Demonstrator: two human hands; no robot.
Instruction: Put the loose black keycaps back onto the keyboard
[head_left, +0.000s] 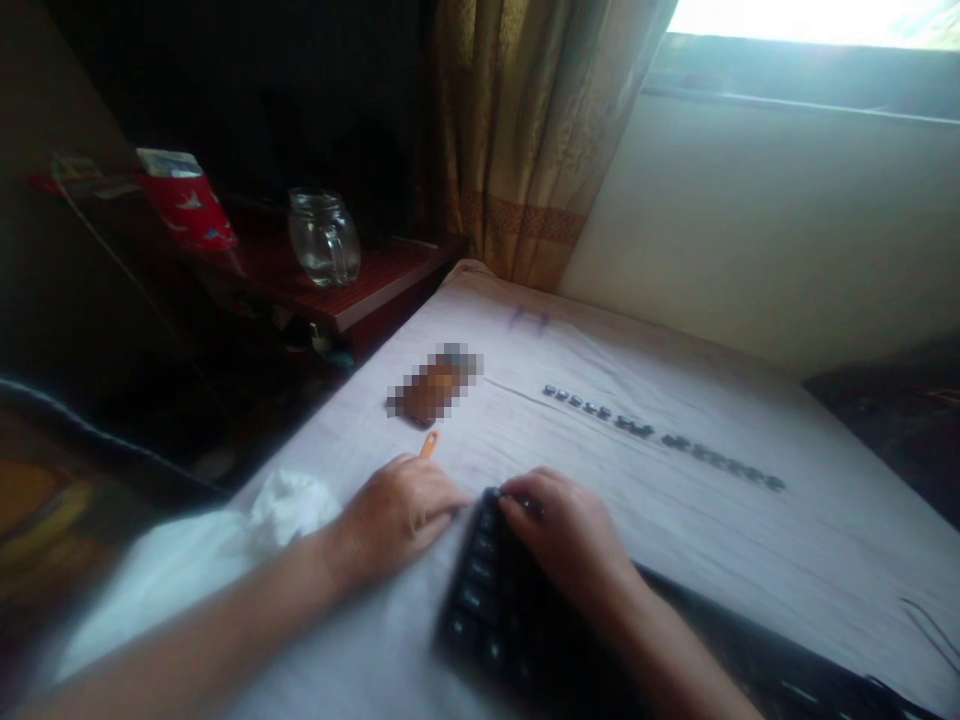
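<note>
The left hand (401, 505), near the centre of the frame, is mostly closed around an orange handle (430, 444); only the rounded end with its small hole shows, and the rest is hidden by the fingers. The right hand (566, 525) is half curled over the upper end of a black keyboard (480, 590), thumb and fingertips touching it near the corner; whether they pinch a loose piece there cannot be told. The keyboard lies at lower centre, slanting toward the lower right, partly covered by the right forearm and cut off by the bottom edge. Its squarish raised keys are blurred, their markings unreadable.

Small dark pieces (637, 428) run in a line across the wrinkled pale sheet (352, 430) at centre right, too soft in focus to make out singly. A pixelated brown oblong (435, 390) lies above the left hand; its detail is masked. Crumpled, thin white material (289, 505) sits at lower left, partly behind the left forearm. At upper left, a rounded clear glass jug (322, 240) stands on a glossy reddish wooden surface (375, 290).
</note>
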